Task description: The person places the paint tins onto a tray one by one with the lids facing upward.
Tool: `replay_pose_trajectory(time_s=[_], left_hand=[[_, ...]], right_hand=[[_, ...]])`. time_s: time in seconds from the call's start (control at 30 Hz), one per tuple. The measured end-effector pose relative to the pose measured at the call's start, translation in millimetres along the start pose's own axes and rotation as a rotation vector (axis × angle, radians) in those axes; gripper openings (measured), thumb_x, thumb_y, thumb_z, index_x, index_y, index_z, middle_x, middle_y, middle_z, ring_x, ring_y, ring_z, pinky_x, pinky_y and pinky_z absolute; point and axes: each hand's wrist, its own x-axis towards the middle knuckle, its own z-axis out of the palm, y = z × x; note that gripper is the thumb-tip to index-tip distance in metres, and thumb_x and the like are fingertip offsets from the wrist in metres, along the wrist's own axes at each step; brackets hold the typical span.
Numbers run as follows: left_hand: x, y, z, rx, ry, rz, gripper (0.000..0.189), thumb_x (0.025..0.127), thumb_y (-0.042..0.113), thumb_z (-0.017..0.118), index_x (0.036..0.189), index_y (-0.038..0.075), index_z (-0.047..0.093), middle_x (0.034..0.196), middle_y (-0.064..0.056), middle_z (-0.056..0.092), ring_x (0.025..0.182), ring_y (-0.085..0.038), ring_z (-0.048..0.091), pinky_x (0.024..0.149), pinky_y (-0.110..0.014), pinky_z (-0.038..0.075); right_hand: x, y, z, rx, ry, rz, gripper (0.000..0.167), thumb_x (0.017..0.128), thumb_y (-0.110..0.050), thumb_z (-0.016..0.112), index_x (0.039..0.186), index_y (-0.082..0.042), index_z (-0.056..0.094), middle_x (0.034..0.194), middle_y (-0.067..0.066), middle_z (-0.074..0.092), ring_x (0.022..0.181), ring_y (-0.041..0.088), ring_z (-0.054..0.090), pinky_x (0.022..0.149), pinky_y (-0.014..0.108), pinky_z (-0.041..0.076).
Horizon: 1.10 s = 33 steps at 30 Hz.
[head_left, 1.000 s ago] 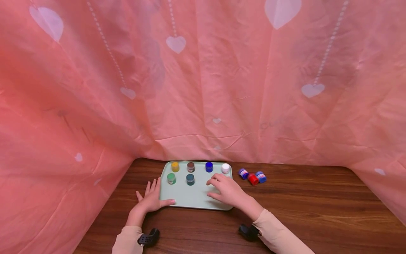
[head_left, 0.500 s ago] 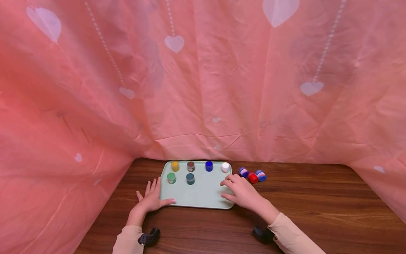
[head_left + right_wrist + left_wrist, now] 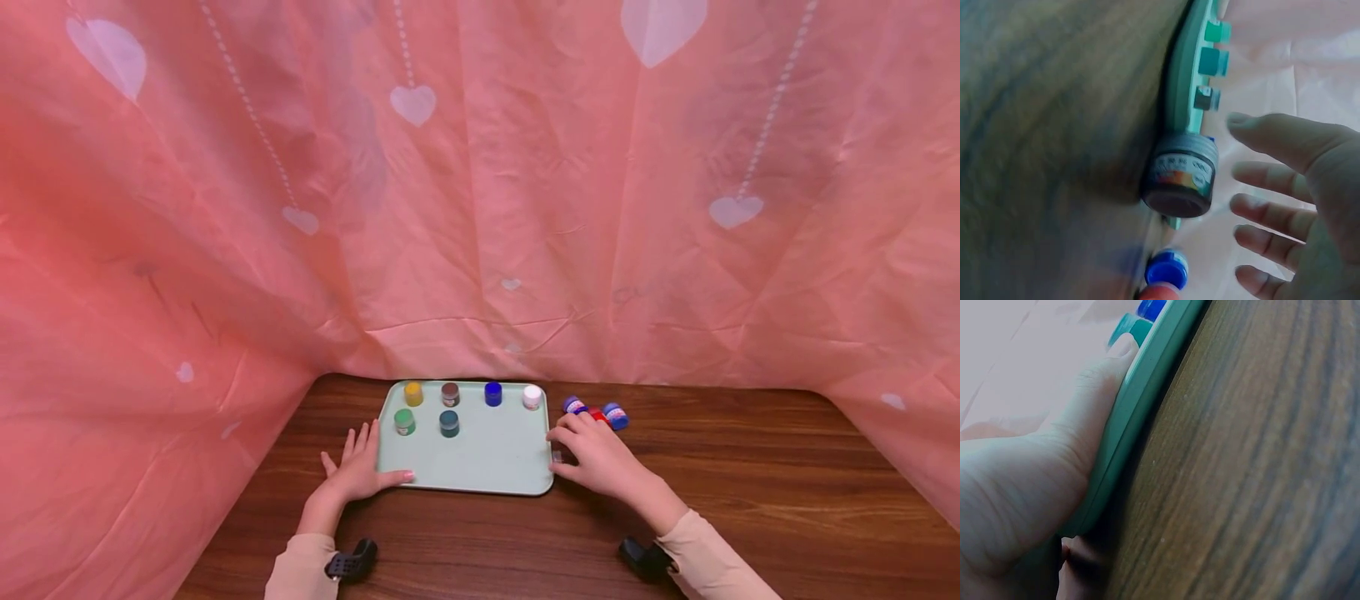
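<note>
My left hand (image 3: pixel 356 473) rests at the left end of a pale green tray (image 3: pixel 480 467), fingers spread along its side and thumb over the front rim. Beyond the tray's right edge, my right hand (image 3: pixel 600 454) hovers with fingers loosely bent. Below it, in the right wrist view, a dark paint jar (image 3: pixel 1182 178) lies on its side against the tray; a gap shows between jar and fingertips. From the head, the hand hides most of that jar. On the tray stand a green jar (image 3: pixel 405 422) and a teal jar (image 3: pixel 449 423) in front.
Along the tray's back stand yellow (image 3: pixel 413 394), brown (image 3: pixel 450 394), blue (image 3: pixel 492 394) and white jars (image 3: pixel 532 397). Right of the tray lie a purple-blue jar (image 3: pixel 574 405), a partly hidden red jar (image 3: pixel 598 415) and a blue jar (image 3: pixel 616 416). A pink curtain (image 3: pixel 480 208) encloses the wooden table.
My right hand has moved right, from above the tray to past its right edge, and now partly covers the red jar. My left hand has stayed on the tray.
</note>
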Motion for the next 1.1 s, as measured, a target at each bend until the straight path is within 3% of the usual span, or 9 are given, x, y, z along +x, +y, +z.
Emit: replay_pose_trajectory(time_s=[0.37,0.67,1.1], left_hand=[[1.5,-1.0,-0.1,0.008,0.001,0.003,0.128,0.071,0.074,0.068,0.156,0.002,0.006,0.162,-0.027,0.008,0.149,-0.048,-0.004,0.101,-0.080,-0.011],[-0.3,-2.2,1.7,-0.029,-0.002,0.014,0.132,0.068,0.079,0.066,0.157,0.003,0.004,0.161,-0.028,0.005,0.149,-0.047,-0.005,0.102,-0.077,-0.017],[-1.9,0.1,-0.2,-0.029,0.016,0.020,0.129,0.070,0.074,0.069,0.156,0.001,0.007,0.161,-0.029,0.008,0.149,-0.049,-0.002,0.102,-0.078,-0.014]], right_hand=[[-4.6,4.2,0.8,-0.032,-0.070,0.015,0.035,0.072,-0.030,0.084,0.098,-0.012,0.070,0.098,0.004,0.059,0.094,0.023,0.053,0.078,0.040,0.047],[-5.6,3.1,9.4,-0.035,-0.061,0.009,0.030,0.073,-0.026,0.083,0.096,-0.013,0.070,0.096,0.002,0.058,0.089,0.021,0.051,0.070,0.034,0.043],[-4.0,3.8,9.1,-0.083,-0.027,-0.006,0.026,0.067,-0.019,0.081,0.086,-0.015,0.063,0.091,0.000,0.056,0.086,0.020,0.050,0.067,0.031,0.040]])
